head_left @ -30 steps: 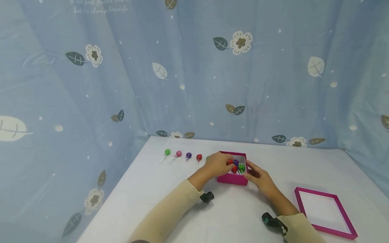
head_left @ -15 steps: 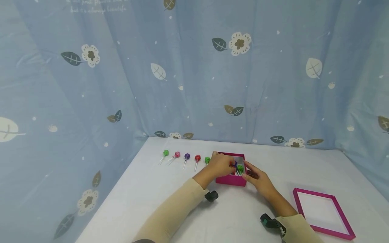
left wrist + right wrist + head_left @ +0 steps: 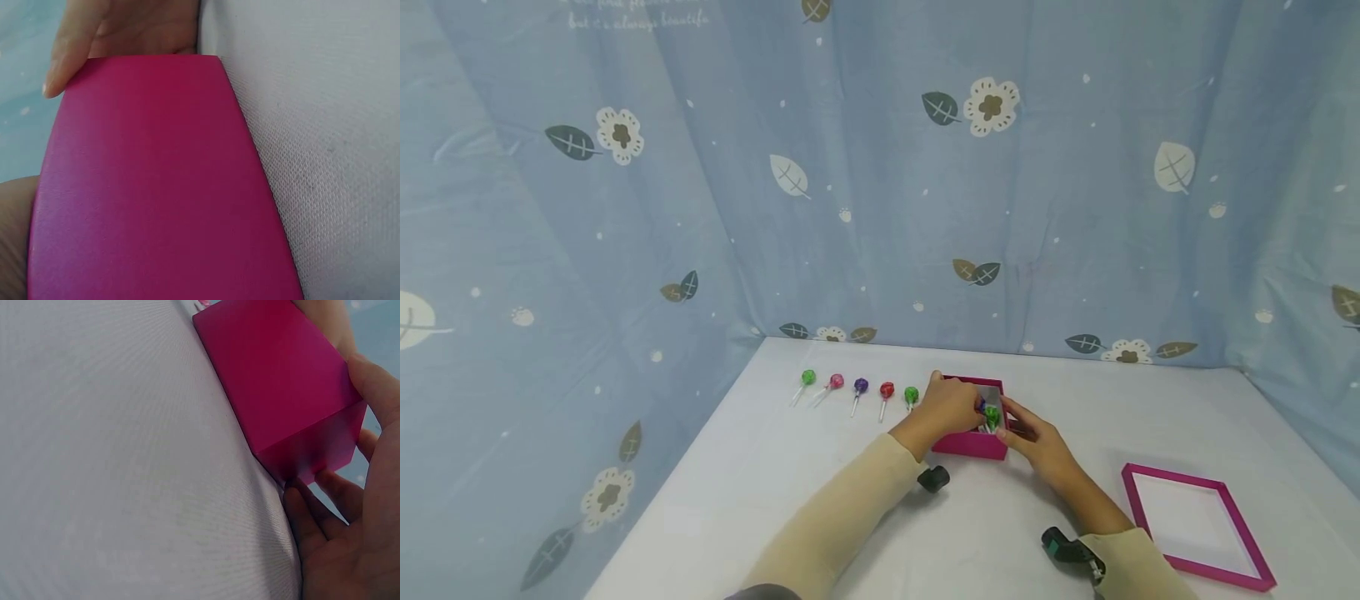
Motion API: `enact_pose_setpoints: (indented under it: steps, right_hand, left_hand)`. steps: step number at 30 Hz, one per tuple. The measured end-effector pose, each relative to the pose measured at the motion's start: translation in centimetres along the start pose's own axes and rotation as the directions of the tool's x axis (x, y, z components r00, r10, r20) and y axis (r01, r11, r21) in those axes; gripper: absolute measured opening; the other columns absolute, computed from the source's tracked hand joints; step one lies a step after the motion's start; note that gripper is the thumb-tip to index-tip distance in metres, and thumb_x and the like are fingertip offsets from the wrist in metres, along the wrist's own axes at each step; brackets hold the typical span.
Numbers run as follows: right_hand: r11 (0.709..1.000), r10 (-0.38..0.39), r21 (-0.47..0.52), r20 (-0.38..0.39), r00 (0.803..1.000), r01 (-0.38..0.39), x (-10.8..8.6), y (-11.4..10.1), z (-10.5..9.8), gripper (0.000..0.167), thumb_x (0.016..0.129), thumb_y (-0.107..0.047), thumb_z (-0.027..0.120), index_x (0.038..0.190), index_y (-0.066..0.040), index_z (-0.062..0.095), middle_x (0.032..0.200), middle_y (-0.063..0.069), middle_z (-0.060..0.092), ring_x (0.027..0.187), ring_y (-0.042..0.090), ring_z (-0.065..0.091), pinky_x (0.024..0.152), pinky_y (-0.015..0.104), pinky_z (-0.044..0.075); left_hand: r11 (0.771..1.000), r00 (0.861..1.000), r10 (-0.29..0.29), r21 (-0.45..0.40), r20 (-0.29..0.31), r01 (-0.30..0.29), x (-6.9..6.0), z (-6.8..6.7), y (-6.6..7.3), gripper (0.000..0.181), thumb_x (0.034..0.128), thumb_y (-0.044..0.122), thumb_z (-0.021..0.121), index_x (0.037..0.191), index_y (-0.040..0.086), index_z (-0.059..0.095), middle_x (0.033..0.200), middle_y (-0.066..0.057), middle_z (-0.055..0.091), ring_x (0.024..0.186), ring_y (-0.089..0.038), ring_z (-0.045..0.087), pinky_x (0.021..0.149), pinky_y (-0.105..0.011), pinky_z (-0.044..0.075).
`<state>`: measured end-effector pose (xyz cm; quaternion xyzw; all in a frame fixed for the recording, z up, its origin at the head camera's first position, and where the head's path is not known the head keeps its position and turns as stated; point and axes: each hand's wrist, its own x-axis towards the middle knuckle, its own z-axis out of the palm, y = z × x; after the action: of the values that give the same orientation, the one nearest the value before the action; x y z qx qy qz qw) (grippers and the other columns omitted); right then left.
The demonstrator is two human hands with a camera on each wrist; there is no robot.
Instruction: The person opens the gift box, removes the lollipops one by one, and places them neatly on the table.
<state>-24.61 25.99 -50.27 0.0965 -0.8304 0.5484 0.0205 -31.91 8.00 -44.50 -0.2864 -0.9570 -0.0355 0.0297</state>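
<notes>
In the head view a magenta box (image 3: 970, 445) stands uncovered on the table, with a green lollipop (image 3: 992, 416) and part of a purple lollipop (image 3: 981, 404) showing inside. My left hand (image 3: 951, 406) reaches over the left of the box, fingers bent down into it beside the purple lollipop. Its fingertips are hidden, so whether they pinch anything cannot be made out. My right hand (image 3: 1043, 450) grips the right end of the box. Seen from the right wrist, thumb and fingers (image 3: 340, 494) press against that end wall (image 3: 315, 447).
Left of the box, a row of several lollipops lies on the white table: a light green one (image 3: 808, 377), a pink one (image 3: 837, 381), a purple one, a red one (image 3: 887, 390) and another green one. At the right lies a magenta-rimmed lid (image 3: 1198, 529). Behind hangs a blue curtain (image 3: 865, 233).
My left hand has shifted slightly right and deeper over the box, now covering the red lollipops inside. The green lollipop at the row's right end shows more fully. My right hand stays on the box.
</notes>
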Motion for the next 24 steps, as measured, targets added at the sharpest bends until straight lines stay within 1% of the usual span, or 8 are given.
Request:
enact_pose_setpoints:
  steps: [6, 12, 18, 21, 24]
  right_hand:
    - [1.000, -0.004, -0.007, -0.007, 1.000, 0.004, 0.02, -0.03, -0.12, 0.066, 0.094, -0.032, 0.065, 0.152, -0.021, 0.036, 0.151, 0.018, 0.035, 0.126, 0.043, 0.046, 0.096, 0.050, 0.044]
    - [1.000, 0.006, 0.004, -0.009, 1.000, -0.006, 0.03, -0.15, -0.42, 0.067, 0.094, -0.031, 0.065, 0.152, -0.020, 0.035, 0.152, 0.018, 0.034, 0.128, 0.044, 0.045, 0.097, 0.052, 0.043]
    - [1.000, 0.004, 0.009, -0.013, 1.000, -0.004, -0.13, -0.01, -0.42, 0.066, 0.094, -0.033, 0.066, 0.151, -0.021, 0.037, 0.151, 0.017, 0.036, 0.127, 0.043, 0.046, 0.097, 0.051, 0.043]
    - [1.000, -0.005, 0.014, -0.015, 1.000, 0.005, -0.19, -0.16, -0.25, 0.065, 0.094, -0.031, 0.066, 0.151, -0.019, 0.038, 0.151, 0.018, 0.037, 0.125, 0.042, 0.048, 0.097, 0.051, 0.043]
    - [1.000, -0.015, 0.009, -0.011, 1.000, 0.016, -0.11, -0.34, -0.10, 0.065, 0.094, -0.030, 0.066, 0.151, -0.018, 0.038, 0.150, 0.018, 0.037, 0.125, 0.043, 0.048, 0.096, 0.051, 0.044]
  left_hand:
    - [0.997, 0.999, -0.038, 0.068, -0.013, 0.039, 0.48, 0.17, 0.45, 0.020, 0.0833, 0.046, 0.072, 0.073, 0.029, 0.069, 0.059, 0.015, 0.055, 0.068, -0.007, 0.053, 0.075, -0.035, 0.032]
    - [0.996, 0.999, -0.042, 0.074, -0.007, 0.043, 0.84, 0.22, 0.64, 0.019, 0.0827, 0.042, 0.071, 0.072, 0.028, 0.068, 0.056, 0.014, 0.053, 0.067, -0.009, 0.052, 0.076, -0.036, 0.032]
    - [0.999, 0.999, -0.044, 0.018, 0.006, 0.044, 0.75, -0.05, 0.70, 0.020, 0.0841, 0.038, 0.069, 0.069, 0.027, 0.064, 0.057, 0.014, 0.053, 0.065, -0.009, 0.051, 0.075, -0.036, 0.031]
    - [0.998, 0.999, -0.051, -0.032, -0.002, 0.051, 0.61, -0.24, 0.56, 0.017, 0.0848, 0.036, 0.068, 0.071, 0.027, 0.065, 0.059, 0.016, 0.054, 0.065, -0.008, 0.051, 0.075, -0.036, 0.031]
    - [0.996, 0.999, -0.048, -0.076, -0.019, 0.046, 0.47, -0.47, 0.20, 0.013, 0.0855, 0.037, 0.068, 0.078, 0.026, 0.068, 0.064, 0.017, 0.057, 0.067, -0.007, 0.053, 0.075, -0.036, 0.032]
